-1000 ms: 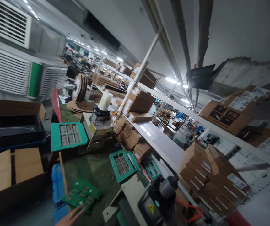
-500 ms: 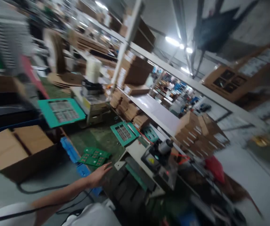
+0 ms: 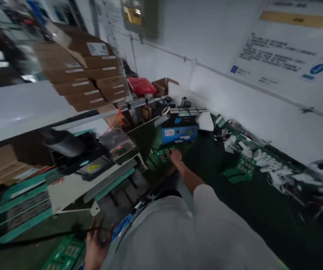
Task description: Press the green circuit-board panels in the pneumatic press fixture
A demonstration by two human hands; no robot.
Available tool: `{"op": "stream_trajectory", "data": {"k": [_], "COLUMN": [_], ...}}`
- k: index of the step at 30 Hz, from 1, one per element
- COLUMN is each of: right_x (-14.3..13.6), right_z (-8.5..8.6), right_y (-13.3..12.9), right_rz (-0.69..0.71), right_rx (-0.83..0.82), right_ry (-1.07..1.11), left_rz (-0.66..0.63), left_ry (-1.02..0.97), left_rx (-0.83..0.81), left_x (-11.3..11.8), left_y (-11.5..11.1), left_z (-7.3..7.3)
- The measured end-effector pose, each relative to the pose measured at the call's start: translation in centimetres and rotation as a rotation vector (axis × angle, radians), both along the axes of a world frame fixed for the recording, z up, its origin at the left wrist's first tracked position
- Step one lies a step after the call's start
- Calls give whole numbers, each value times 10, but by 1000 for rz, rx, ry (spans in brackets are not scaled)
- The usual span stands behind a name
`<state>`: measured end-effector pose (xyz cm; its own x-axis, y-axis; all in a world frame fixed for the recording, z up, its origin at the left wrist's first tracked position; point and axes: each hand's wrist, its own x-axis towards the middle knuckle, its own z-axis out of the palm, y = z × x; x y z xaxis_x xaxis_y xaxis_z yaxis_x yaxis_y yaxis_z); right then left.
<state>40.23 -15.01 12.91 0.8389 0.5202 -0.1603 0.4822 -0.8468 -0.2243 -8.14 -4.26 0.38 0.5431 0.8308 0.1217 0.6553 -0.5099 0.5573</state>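
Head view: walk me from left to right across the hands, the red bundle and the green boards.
Lower-left green board → left hand → red bundle → middle green board → right hand → right-side green boards.

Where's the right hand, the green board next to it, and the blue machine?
Right hand (image 3: 175, 157): head view, its middle.
Green board (image 3: 162, 155): head view, its top face.
Blue machine (image 3: 182, 133): head view, front panel.
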Motion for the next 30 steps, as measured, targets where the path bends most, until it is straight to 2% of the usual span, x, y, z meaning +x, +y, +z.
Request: {"op": "stream_trajectory", "data": {"k": [3, 6, 13, 18, 23, 30], "right_x": [9, 11, 21, 23, 22, -10], "right_z": [-17, -31, -47, -49, -46, -33], "right_y": [2, 13, 33, 33, 23, -9], "right_rz": [-55, -71, -110, -102, -89, -82], "right_rx": [-32, -61, -107, -109, -114, -43], "right_ry": [20, 37, 86, 100, 62, 23], "left_rz": [41, 49, -43, -33, -103, -266], "left_ry": [-118, -122, -25, -34, -2, 118], "left_rx": [-76, -109, -126, -45, -72, -57], "left_x": [6, 11, 19, 33, 50, 89], "left_y": [-8, -12, 1, 0, 8, 17], "left_z": [14, 20, 10, 6, -2, -22]}}
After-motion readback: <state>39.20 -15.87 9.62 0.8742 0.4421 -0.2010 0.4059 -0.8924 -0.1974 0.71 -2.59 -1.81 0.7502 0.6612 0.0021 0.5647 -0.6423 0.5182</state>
